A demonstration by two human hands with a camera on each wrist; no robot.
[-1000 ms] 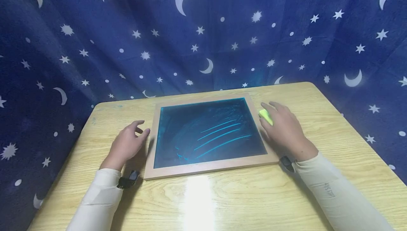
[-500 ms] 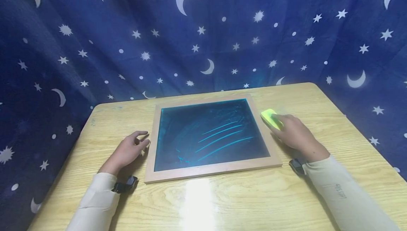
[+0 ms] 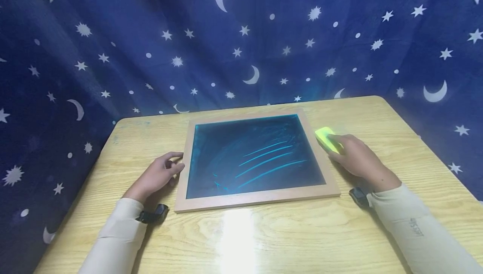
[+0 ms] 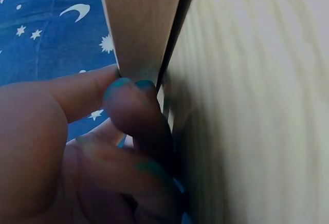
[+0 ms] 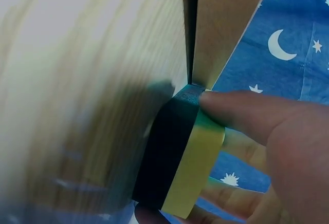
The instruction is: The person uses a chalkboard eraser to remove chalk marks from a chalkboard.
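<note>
A chalkboard (image 3: pixel 226 140) in a light wooden frame (image 3: pixel 256 200) lies flat on the table. Several blue chalk strokes (image 3: pixel 266 160) run across its right half. Beyond the frame's left side, my left hand (image 3: pixel 156 175) touches the outer edge with its fingertips; fingers (image 4: pixel 128 103) with blue-green stains show there in the left wrist view. My right hand (image 3: pixel 360 156) grips a yellow chalkboard eraser (image 3: pixel 326 137) just right of the frame. Its black felt side (image 5: pixel 167 144) faces the tabletop in the right wrist view, with the thumb near one end.
The wood-grain table (image 3: pixel 294 240) extends round the board, with a bright light reflection in front. Behind it and at both sides hangs a dark blue curtain (image 3: pixel 203 22) with moons and stars. Faint blue smudges (image 3: pixel 132 124) mark the table's back left corner.
My right hand has shifted from over the eraser to its near side and now grips it, showing more of it. My left fingertips have come up to the frame's edge. The chalk strokes look the same.
</note>
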